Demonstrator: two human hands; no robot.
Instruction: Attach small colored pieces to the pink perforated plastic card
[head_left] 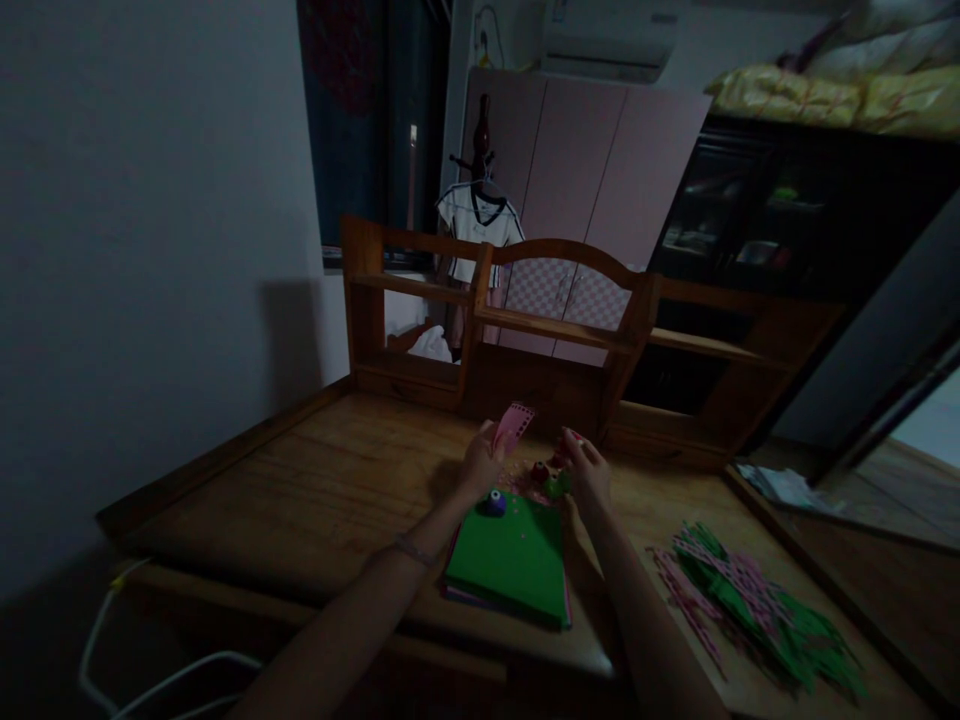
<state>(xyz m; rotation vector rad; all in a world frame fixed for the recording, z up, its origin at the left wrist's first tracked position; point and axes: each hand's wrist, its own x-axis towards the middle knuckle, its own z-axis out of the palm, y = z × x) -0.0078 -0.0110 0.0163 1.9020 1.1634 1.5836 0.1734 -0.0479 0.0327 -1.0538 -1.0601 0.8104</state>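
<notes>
Head cam, dim light. I have both hands out over the table, mid-scene, fingers toward the far side.

L hand: grasping pink card, held up & tilted, just beyond the far L corner of the stack. Row of dark marks along card's far edge; holes or print, can't tell.

R hand: fingers curled in at a small red piece, R of the card & well apart from it. Whether it's gripped or only touched, can't tell; too dark.

Btw. & below hands: red knob, green knob just to its near R, pink bits scattered on wood around them.

Stack: green sheet on top, pink & dark edges showing at near side. Purple knob sits on its far L corner. Few pink specks on the green.

Near R, past R forearm: loose heap of strips, green & pink, some w/ dark marks, lying across each other.

Far edge: wooden shelf; white shirt on hanger behind it.
</notes>
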